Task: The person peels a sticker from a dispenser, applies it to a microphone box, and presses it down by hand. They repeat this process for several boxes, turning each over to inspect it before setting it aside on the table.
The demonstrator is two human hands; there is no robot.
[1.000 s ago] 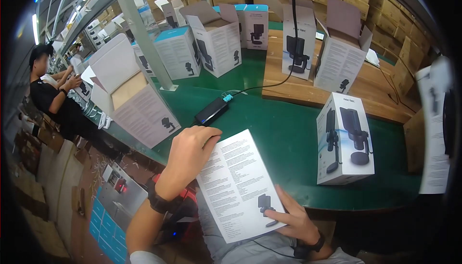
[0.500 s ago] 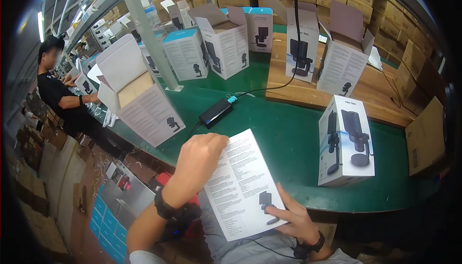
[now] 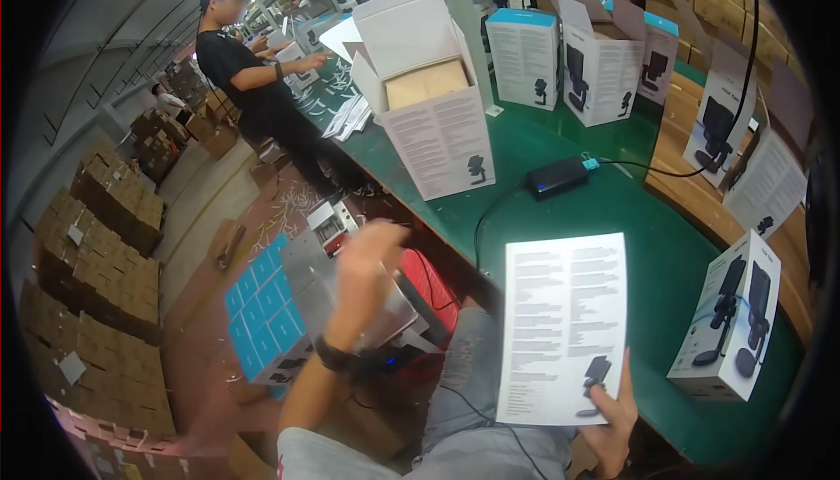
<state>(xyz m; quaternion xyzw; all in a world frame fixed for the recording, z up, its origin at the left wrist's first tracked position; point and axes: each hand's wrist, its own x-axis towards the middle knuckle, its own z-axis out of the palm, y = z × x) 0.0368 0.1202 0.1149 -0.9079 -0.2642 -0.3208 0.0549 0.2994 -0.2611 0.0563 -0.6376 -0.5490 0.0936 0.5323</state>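
My right hand (image 3: 615, 419) grips the lower right edge of a white printed microphone box (image 3: 560, 322), with the thumb across its face. The box is tilted up above my lap, its text side towards me. My left hand (image 3: 372, 257) is off the box, raised over a grey metal surface at the left, near a small label-dispenser-like device (image 3: 331, 226). Motion smears its fingers, so whether they hold anything is unclear.
On the green table (image 3: 595, 209) stand an open white box (image 3: 437, 130), a black scanner-like device (image 3: 557, 177) with a cable, and a closed microphone box (image 3: 731, 318). Blue-topped boxes (image 3: 267, 305) sit lower left. A co-worker (image 3: 254, 77) stands beyond.
My left hand has let go of the box and moved left towards the small device. The view has turned left. My right hand still holds the box, now more upright.
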